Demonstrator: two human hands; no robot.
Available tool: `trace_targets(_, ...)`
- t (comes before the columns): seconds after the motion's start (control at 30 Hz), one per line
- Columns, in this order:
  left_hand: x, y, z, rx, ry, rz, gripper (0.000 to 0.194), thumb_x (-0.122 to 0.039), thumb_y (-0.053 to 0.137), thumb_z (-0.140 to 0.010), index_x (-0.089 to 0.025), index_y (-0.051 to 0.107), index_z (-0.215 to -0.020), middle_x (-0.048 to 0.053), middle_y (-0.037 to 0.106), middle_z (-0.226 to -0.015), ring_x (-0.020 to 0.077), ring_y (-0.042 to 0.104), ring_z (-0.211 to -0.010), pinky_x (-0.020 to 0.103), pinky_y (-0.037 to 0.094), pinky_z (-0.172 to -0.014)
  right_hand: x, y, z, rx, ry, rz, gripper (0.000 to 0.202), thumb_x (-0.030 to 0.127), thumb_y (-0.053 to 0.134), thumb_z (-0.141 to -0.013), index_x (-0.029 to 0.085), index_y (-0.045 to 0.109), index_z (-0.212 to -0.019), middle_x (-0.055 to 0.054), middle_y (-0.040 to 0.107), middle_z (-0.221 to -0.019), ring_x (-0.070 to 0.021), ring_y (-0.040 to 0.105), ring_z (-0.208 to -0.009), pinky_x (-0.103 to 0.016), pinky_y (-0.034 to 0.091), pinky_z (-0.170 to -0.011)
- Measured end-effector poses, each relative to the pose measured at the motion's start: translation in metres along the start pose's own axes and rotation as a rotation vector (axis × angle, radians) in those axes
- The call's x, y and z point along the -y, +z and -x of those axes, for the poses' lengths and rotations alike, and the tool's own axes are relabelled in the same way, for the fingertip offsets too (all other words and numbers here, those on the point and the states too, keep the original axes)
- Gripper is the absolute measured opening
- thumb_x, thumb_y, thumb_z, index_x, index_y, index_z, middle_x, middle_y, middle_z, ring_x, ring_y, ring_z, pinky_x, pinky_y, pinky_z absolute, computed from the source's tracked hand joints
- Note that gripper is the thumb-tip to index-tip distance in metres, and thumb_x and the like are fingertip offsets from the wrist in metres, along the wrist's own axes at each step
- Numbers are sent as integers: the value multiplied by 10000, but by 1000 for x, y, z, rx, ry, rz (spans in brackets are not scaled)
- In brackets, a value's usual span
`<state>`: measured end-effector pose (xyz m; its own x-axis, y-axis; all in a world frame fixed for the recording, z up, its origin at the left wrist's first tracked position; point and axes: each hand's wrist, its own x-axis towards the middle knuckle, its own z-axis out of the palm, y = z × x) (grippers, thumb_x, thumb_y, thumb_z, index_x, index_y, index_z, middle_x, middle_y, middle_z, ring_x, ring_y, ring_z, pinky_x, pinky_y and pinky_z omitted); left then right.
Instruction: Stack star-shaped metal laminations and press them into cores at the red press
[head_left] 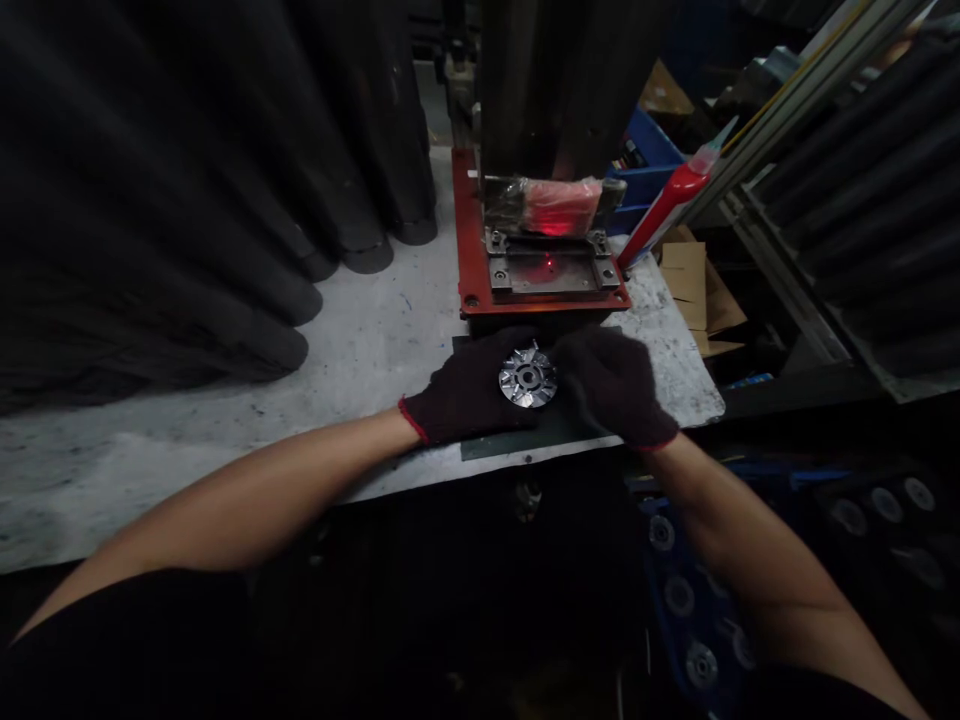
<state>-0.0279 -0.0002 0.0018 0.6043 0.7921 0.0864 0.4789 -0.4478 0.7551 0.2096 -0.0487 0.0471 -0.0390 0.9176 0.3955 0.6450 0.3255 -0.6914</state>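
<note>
From the head: gripped along its left rim in the curled left hand, a disc, over a mat at the near edge of the desk. Lies just left of the right hand, fingers bent, too blurred to tell whether pinching anything. Looks round, without long axis; face-up, silvery, with radial ribs and a central hole.

Base plate: rust red
Disc, in front of base plate: silver-grey
Surface, under base plate: white, dark-speckled
Bottle, right of base plate: red
</note>
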Motion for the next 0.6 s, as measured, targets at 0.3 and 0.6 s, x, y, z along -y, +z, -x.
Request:
trace_targets(0.3,2,-1,2,18,-13,-33,1173,-621,1070,-769,-316,536,-1767,90,622,-1736,421,660,-1531,567,559,-1345,-21,16,16,160,154,-30,366,427,610,-1119,232,877,-961,-62,873,-982,-250,788,-923,-376,616,-897)
trace_targets(0.6,2,0,0,12,-9,-13,1213,-618,1113,-703,-301,573,-1742,125,689,-1651,436,682,-1515,582,566,-1346,-24,1,29,391,-169,319,424,287,530,-1158,236,821,-1463,-145,814,-1224,-284,752,-1090,-405,599,-966)
